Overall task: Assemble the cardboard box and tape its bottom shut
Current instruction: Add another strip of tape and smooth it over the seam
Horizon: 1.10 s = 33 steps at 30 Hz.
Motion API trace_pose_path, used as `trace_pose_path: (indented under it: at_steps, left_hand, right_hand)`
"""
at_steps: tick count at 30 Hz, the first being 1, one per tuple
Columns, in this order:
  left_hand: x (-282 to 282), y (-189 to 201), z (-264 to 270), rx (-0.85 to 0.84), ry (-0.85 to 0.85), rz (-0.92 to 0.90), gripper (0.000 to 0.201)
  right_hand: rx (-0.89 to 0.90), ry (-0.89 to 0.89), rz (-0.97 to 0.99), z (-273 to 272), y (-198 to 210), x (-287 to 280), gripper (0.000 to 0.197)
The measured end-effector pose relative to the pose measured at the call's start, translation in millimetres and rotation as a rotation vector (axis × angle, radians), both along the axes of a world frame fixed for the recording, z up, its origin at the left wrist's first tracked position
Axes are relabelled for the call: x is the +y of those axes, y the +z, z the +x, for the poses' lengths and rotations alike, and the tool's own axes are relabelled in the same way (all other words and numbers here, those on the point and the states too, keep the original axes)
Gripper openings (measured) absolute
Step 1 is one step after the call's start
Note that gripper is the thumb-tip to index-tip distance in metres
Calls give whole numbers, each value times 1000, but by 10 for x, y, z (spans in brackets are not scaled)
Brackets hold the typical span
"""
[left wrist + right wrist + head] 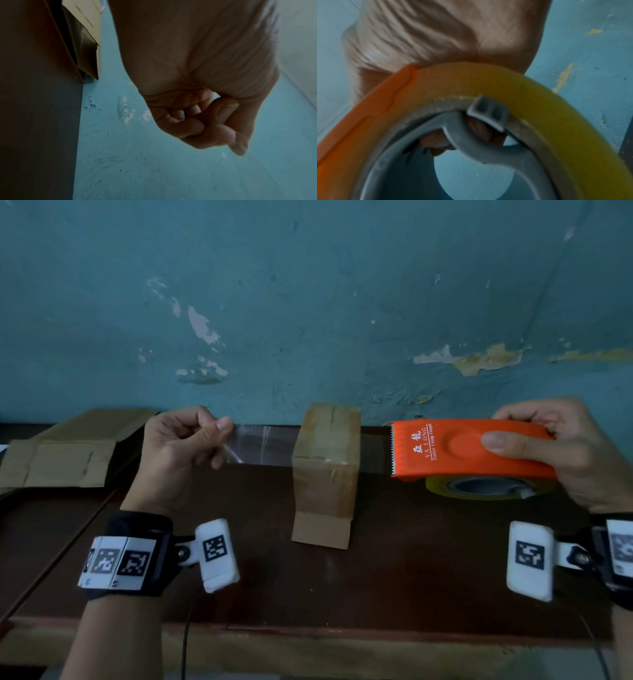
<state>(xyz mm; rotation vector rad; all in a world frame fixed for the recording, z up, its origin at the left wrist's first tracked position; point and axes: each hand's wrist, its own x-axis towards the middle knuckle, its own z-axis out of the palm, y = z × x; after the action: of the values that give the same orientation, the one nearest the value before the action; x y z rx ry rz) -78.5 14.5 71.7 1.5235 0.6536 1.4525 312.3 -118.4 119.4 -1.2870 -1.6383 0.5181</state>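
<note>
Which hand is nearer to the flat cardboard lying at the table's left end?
Left. The left hand pinches the clear tape just right of the flat cardboard; the right hand holds the orange tape dispenser beyond the standing box.

Bare dark table (411, 559) in front of the upright box (325, 470); flattened cardboard (68, 453) at far left.

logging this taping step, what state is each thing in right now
cardboard box: folded up, standing on the table, clear tape already over its top seam
tape strip: pulled out, stretched behind the box
tape dispenser: held off the table
left hand: pinches the strip's free end
right hand: grips the dispenser
flat cardboard: unfolded, lying flat
</note>
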Motion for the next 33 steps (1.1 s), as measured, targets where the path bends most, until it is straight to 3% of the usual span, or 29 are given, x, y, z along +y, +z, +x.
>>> trace_pose_path:
  at_steps: [9, 14, 33]
  left_hand:
    - [-27, 2, -12, 26, -11, -3, 39]
    - [-22, -3, -7, 13, -11, -12, 39]
    - [-22, -34, 47, -47, 29, -15, 41]
  right_hand:
    - [10, 13, -18, -23, 19, -9, 43]
    - [30, 11, -44, -34, 38, -27, 71]
    - [47, -10, -78, -97, 104, -86, 74]
